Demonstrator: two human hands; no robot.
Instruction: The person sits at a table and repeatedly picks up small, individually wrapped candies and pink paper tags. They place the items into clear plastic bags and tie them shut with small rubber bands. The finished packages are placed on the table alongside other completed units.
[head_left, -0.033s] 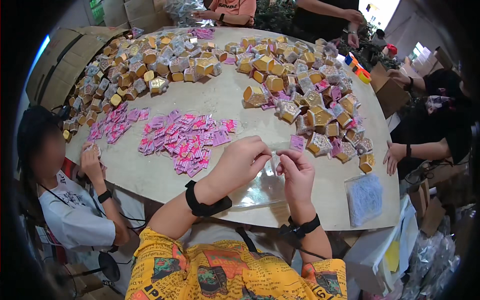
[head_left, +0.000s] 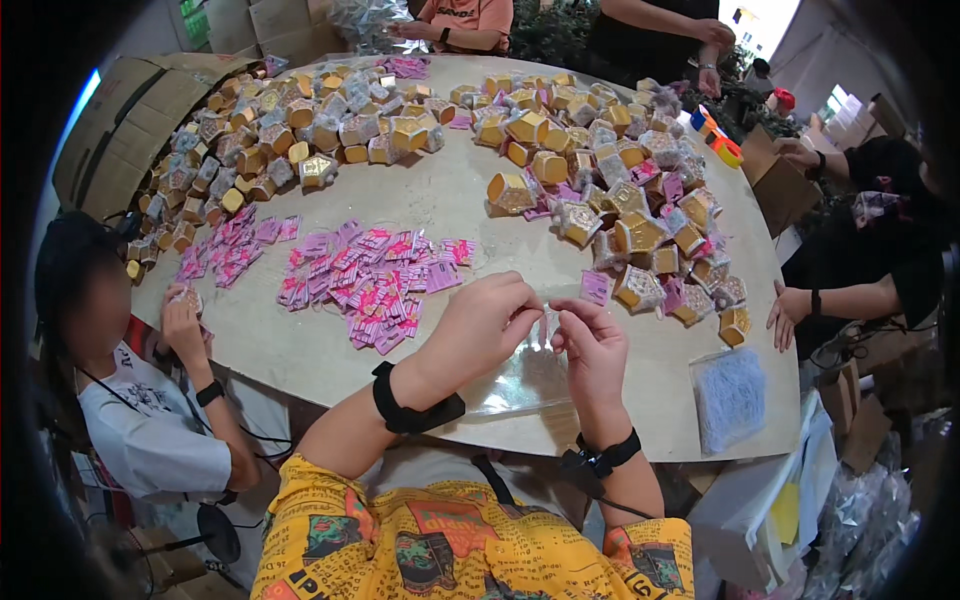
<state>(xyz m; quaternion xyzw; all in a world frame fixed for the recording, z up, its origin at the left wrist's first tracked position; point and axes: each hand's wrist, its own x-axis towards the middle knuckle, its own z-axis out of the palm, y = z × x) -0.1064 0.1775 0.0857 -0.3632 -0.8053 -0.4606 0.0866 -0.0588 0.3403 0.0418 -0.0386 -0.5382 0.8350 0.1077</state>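
Note:
Over the near part of the table, my left hand point(head_left: 484, 318) and my right hand point(head_left: 597, 342) meet fingertip to fingertip. Both are closed in a pinch; a thin, pale bit shows between them, too small to name. Beneath them a clear plastic sheet or bag point(head_left: 512, 388) lies flat and shiny. Left of my left hand spreads a heap of pink and purple printed cards point(head_left: 372, 272). Beyond my right hand is a pile of gold faceted boxes point(head_left: 640, 234), many in clear wrapping, with a single purple card point(head_left: 595, 288) at its near edge.
More gold boxes point(head_left: 290, 130) cover the far left of the table point(head_left: 420, 200). A bag of pale blue strands point(head_left: 730, 398) lies at the right edge, with tape rolls point(head_left: 725, 150) farther back. Co-workers sit or stand around, one close on my left point(head_left: 150, 430).

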